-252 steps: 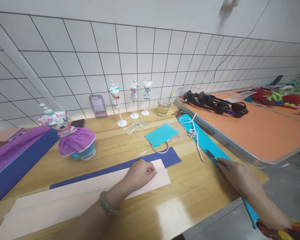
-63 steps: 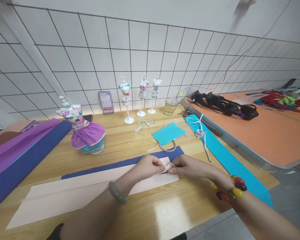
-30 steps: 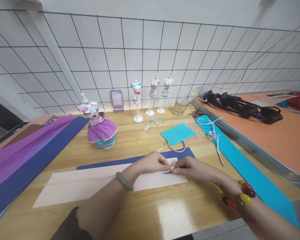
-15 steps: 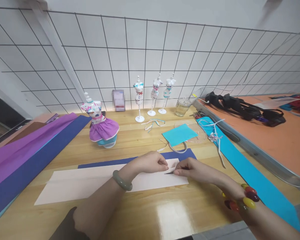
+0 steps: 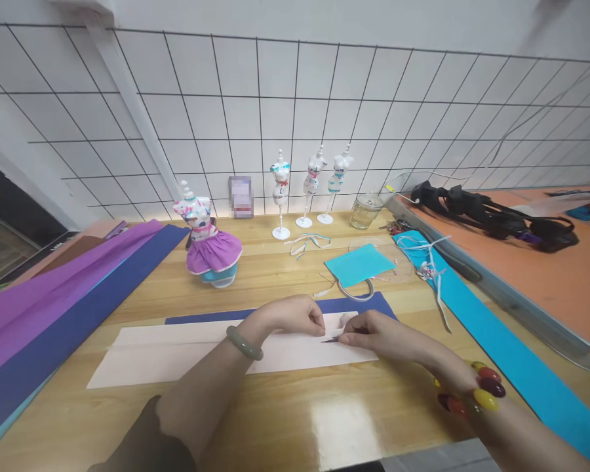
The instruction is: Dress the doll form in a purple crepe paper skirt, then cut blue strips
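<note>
A long pale pink sheet of fabric or paper [image 5: 152, 354] lies flat across the table, overlapping a dark blue sheet [image 5: 381, 305]. My left hand [image 5: 295, 316] rests over the pink sheet, its fingertips pinched together; what they hold, if anything, is too small to make out. Close on its right, my right hand [image 5: 373, 331] is closed around a thin dark pointed tool [image 5: 330, 340], which looks like tweezers. Its tip points left, just below my left fingertips. The rest of the tool is hidden in my fingers. A small pale curled piece [image 5: 347, 318] shows beside my right thumb and fingers.
Behind stand a mini dress form in a purple skirt [image 5: 214, 252] and several bare ones, including a white dress form [image 5: 280, 190]. A glass [image 5: 366, 211], a turquoise piece [image 5: 360, 264] on a tape roll [image 5: 356, 294], a turquoise strip [image 5: 501, 347] and purple sheets [image 5: 73, 282] surround the work.
The view has shifted slightly, moving the scene a little to the right. My left fingertips have drawn closer together and slightly away from my right hand. The dark tool stays in my right hand.
</note>
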{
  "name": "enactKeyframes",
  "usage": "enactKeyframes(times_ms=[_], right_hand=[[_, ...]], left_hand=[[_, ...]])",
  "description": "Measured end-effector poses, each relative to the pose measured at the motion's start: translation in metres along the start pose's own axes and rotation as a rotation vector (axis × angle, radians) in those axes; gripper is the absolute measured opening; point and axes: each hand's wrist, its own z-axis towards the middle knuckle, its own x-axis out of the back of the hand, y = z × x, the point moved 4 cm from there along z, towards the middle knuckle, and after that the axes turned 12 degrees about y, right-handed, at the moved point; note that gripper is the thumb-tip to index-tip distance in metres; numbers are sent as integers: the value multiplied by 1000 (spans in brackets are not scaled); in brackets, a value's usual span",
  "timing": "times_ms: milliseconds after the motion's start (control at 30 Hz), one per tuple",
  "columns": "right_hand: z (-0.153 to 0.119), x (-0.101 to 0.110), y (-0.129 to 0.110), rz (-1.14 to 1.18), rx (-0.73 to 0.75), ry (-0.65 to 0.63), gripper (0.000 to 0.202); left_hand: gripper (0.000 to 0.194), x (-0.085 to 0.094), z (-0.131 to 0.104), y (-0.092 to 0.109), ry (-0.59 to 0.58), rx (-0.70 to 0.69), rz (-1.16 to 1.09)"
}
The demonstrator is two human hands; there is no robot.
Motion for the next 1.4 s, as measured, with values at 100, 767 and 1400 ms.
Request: enactKeyframes(times_ms=[100, 767, 1400], right_hand=[[4, -2, -1, -22, 7, 1, 48], [5, -8, -3, 4, -1, -10, 47], [6, -20, -4, 83, -32, 37, 49]], left_hand=[[23, 0, 0, 0, 2, 3, -1], [22, 2, 1, 1, 19, -1, 7], [25, 5, -2, 2, -47, -21, 89]])
